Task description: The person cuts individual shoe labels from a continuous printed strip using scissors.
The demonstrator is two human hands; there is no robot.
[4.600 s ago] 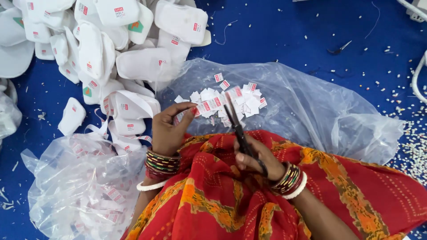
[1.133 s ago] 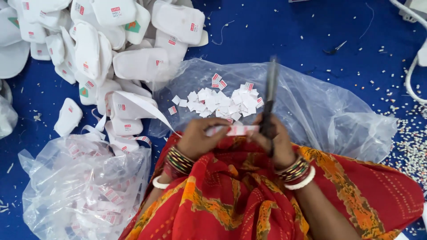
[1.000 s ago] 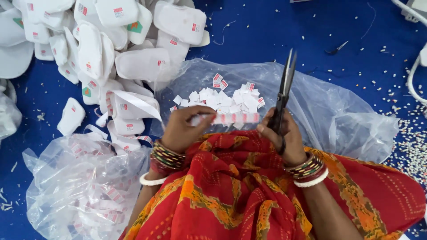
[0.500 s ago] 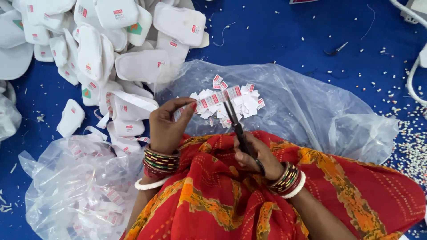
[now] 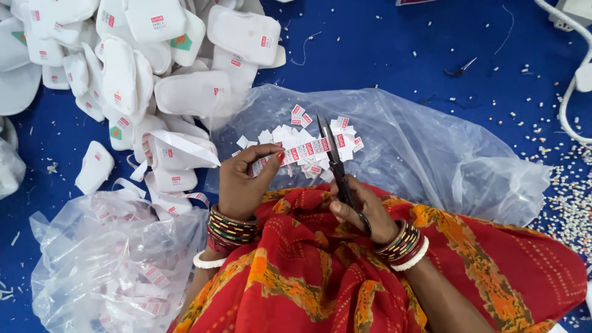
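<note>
My left hand (image 5: 243, 179) pinches a white label strip (image 5: 295, 154) with red printed patches, holding it out level over my lap. My right hand (image 5: 361, 209) grips black scissors (image 5: 336, 163), blades slightly apart and pointing away from me, at the strip's right end. Just beyond the blades lies a small heap of cut labels (image 5: 308, 139) on a clear plastic sheet (image 5: 431, 154). Both wrists carry several bangles, and red-orange patterned cloth (image 5: 320, 271) covers my lap.
A large pile of white padded pieces (image 5: 142, 68) with small red tags fills the upper left. A clear plastic bag (image 5: 105, 259) with label tape sits at lower left. White crumbs (image 5: 567, 191) scatter on the blue floor at right, near a white cable (image 5: 564, 105).
The scissors came down from upright to lying across the strip's end. My left hand shifted slightly left with the strip, and the hands moved apart and forward over the heap.
</note>
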